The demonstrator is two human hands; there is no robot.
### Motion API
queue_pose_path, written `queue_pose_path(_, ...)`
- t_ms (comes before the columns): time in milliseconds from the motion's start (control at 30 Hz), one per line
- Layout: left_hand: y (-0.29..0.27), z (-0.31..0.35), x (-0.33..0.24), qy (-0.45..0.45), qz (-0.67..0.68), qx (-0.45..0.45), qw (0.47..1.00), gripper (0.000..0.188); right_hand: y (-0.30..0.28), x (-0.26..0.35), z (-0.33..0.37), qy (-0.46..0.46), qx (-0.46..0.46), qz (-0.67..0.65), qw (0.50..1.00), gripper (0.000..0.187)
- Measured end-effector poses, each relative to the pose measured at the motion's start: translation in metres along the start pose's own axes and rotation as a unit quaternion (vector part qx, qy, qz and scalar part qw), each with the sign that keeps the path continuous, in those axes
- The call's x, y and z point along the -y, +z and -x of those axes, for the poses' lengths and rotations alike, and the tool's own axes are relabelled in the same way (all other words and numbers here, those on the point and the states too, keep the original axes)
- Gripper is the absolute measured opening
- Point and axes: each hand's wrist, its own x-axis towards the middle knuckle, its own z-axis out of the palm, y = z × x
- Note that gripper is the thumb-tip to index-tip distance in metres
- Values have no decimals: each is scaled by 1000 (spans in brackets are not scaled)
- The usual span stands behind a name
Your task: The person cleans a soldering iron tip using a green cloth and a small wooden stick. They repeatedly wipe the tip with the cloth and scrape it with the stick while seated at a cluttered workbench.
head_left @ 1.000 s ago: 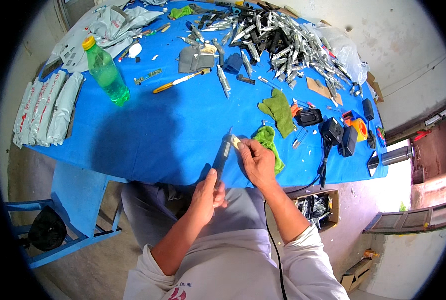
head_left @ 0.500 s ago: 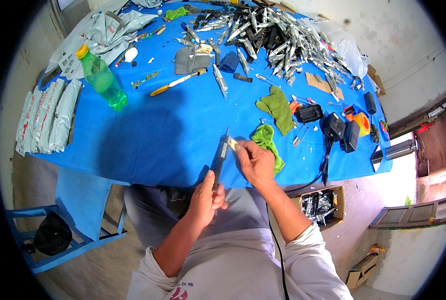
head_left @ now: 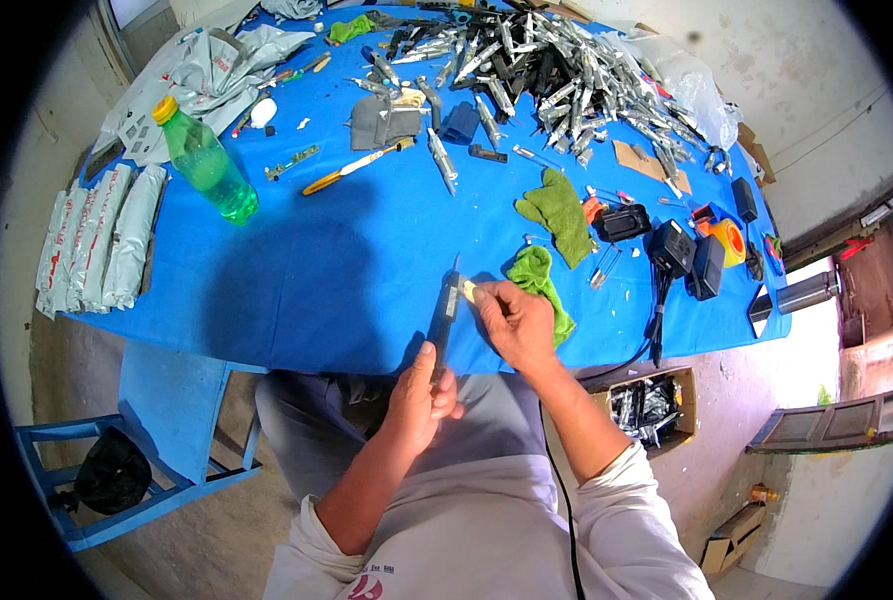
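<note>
My left hand [head_left: 424,398] is wrapped round the lower end of a dark, slim pen-shaped device [head_left: 445,318], which has a thin pointed tip and a pale label near the top. It is tilted, tip away from me, over the table's front edge. Between the thumb and fingers of my right hand [head_left: 518,322] is a small cream-coloured piece [head_left: 468,290], held against the device's upper side or very close to it; contact is hard to tell. A bright green cloth [head_left: 538,285] lies just beyond my right hand, with a darker green cloth [head_left: 558,215] farther off.
A large heap of silver and black pen-like devices [head_left: 576,85] covers the far right of the blue table [head_left: 306,290]. A green bottle [head_left: 206,165] stands left, near white packets [head_left: 96,240]. Black adapters [head_left: 672,248] lie right; below is a cardboard box [head_left: 688,405] of parts.
Both hands keep nearly the same grip, with the device and cream piece still together. The whole view has shifted slightly; only small finger movement shows.
</note>
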Motion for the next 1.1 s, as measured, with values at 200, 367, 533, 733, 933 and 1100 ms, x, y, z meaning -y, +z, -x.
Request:
queue_pose_path(200,0,0,1,4,4,4,1000,54,-1,2,0,7,14,-3,1000,15)
queue_pose_path(367,1,0,1,2,5,2,1000,54,0,0,1,4,11,-9,1000,15)
queue_pose_path(533,0,-2,2,-3,7,1,1000,54,5,3,1,20,-23,-4,1000,15)
queue_pose_path(733,2,0,0,-3,-3,-8,1000,55,6,2,1,11,-21,15,1000,16)
queue_pose_path(933,-2,-1,2,-4,3,4,1000,57,3,6,1,13,-15,8,1000,15)
queue_pose_path(1100,-2,-1,1,-5,2,10,1000,56,4,2,2,-7,-15,9,1000,15)
